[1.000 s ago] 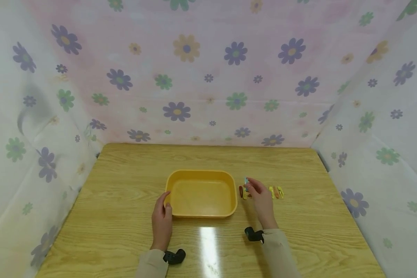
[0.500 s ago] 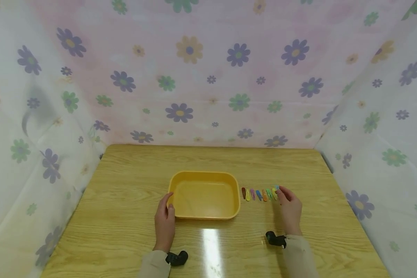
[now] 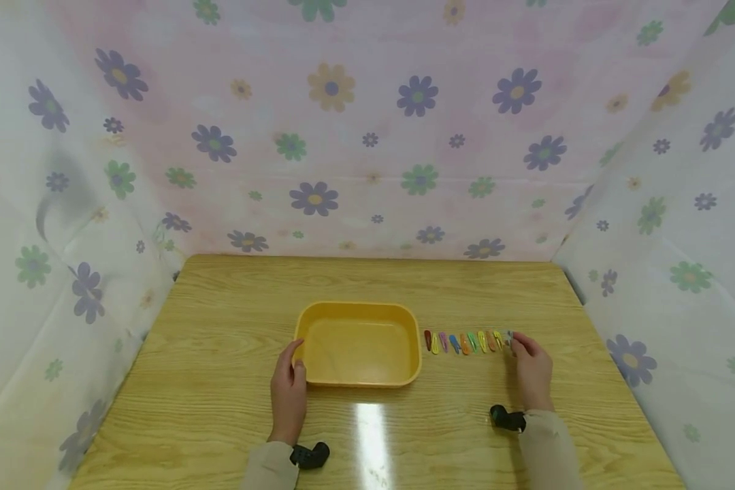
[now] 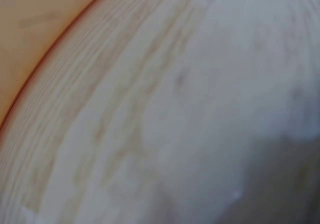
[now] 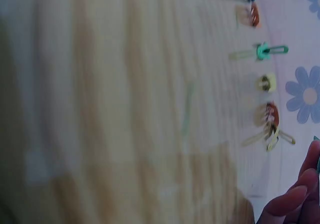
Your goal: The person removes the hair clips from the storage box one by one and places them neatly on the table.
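My left hand [image 3: 289, 395] holds the left rim of a yellow plastic tray [image 3: 356, 312], thumb near its front corner. Right of the tray, several snap hair clips lie in a row, from a dark red hair clip [image 3: 427, 340] to a yellow hair clip [image 3: 498, 339]. At the row's right end, my right hand [image 3: 534, 374] pinches a light blue hair clip [image 3: 511, 336] between thumb and fingertips. In the right wrist view, a green clip [image 5: 263, 51] and others stand out beyond my fingers [image 5: 290, 201]. The left wrist view shows the tray's edge, not the left fingers.
A wood-grain table [image 3: 245, 286] bears everything. Flower-printed cloth [image 3: 367, 204] rises behind it and along both sides. Each wrist wears a black camera, such as the left one [image 3: 311, 456]. A bright reflection lies on the table in front of the tray.
My right hand has moved right, from beside the tray to the end of the clip row, carrying the light blue hair clip. My left hand has stayed on the tray.
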`<state>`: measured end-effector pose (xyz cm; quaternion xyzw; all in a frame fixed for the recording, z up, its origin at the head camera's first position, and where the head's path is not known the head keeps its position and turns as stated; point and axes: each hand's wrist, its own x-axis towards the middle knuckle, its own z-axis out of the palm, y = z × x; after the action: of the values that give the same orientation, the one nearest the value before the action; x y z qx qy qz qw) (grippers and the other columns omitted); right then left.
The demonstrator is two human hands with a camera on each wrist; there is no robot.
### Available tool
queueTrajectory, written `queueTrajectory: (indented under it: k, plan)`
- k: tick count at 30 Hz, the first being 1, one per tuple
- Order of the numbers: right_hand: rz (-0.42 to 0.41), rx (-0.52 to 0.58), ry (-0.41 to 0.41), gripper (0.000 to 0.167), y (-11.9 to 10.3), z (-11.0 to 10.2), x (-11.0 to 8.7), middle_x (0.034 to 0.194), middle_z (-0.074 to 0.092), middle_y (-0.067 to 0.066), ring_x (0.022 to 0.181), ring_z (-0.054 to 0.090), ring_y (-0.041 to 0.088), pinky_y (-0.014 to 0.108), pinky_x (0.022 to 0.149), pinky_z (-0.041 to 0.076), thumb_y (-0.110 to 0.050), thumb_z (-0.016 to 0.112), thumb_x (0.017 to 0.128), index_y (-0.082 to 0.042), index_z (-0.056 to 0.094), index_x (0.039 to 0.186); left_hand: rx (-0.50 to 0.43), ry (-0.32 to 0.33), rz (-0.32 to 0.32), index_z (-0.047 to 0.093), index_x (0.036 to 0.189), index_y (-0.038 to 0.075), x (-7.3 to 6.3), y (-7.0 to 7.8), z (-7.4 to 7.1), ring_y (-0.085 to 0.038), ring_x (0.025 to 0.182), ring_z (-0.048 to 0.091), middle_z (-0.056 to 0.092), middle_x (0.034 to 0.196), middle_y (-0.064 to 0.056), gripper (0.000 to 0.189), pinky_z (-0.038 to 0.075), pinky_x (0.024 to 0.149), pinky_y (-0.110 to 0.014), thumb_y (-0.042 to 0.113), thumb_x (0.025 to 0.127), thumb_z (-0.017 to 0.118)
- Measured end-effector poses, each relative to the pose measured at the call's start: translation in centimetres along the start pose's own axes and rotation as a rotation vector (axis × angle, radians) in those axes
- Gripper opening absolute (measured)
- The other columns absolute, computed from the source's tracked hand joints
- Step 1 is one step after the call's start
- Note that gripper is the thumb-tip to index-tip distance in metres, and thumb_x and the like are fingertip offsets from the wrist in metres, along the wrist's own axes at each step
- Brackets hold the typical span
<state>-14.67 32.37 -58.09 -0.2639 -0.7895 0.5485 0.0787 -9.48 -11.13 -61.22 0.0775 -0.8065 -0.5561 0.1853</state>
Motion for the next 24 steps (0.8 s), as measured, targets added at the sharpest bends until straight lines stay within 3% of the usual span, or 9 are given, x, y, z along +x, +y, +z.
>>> queueTrajectory:
  k: [7, 14, 19, 24]
  plan:
    - [-0.039, -0.132, -0.068, 0.042, 0.4, -1.0, 1.2, 0.119, 0.054, 0.01, 0.098, 0.047, 0.006, 0.015, 0.073, 0.038, -0.034, 0.047, 0.092, -0.01, 0.052, 0.126, -0.014, -0.006, -0.015, 0.047, 0.124, 0.036, -0.1, -0.1, 0.0, -0.009, 0.108, 0.044, 0.042, 0.131, 0.013, 0.035, 0.036, 0.082, -0.028, 0.02, 0.094, 0.039]
    - [-0.051, -0.101, -0.186, 0.041, 1.0, -1.5, 2.3, 0.118, 0.052, 0.017, 0.076, 0.058, 0.001, 0.018, 0.067, 0.047, -0.024, 0.05, 0.091, -0.001, 0.05, 0.126, -0.004, -0.002, 0.002, 0.048, 0.125, 0.035, -0.1, -0.1, 0.0, -0.009, 0.108, 0.044, 0.043, 0.13, 0.012, 0.035, 0.037, 0.083, -0.026, 0.02, 0.094, 0.039]
    - [-0.087, -0.144, -0.254, 0.042, 1.1, -2.0, 2.8, 0.118, 0.05, 0.021, 0.074, 0.058, 0.001, 0.019, 0.066, 0.048, -0.023, 0.049, 0.092, 0.002, 0.047, 0.127, -0.005, 0.001, 0.017, 0.048, 0.125, 0.033, 0.0, -0.2, 0.0, -0.009, 0.106, 0.044, 0.043, 0.13, 0.011, 0.035, 0.035, 0.08, -0.022, 0.019, 0.094, 0.039]
    - [-0.097, -0.166, -0.286, 0.04, 0.8, -2.2, 3.2, 0.11, 0.055, 0.02, 0.072, 0.059, 0.006, 0.023, 0.065, 0.049, -0.019, 0.049, 0.092, 0.004, 0.048, 0.125, -0.004, -0.003, 0.016, 0.048, 0.125, 0.034, 0.0, -0.2, 0.0, -0.009, 0.111, 0.043, 0.043, 0.13, 0.011, 0.035, 0.037, 0.085, -0.03, 0.019, 0.094, 0.039]
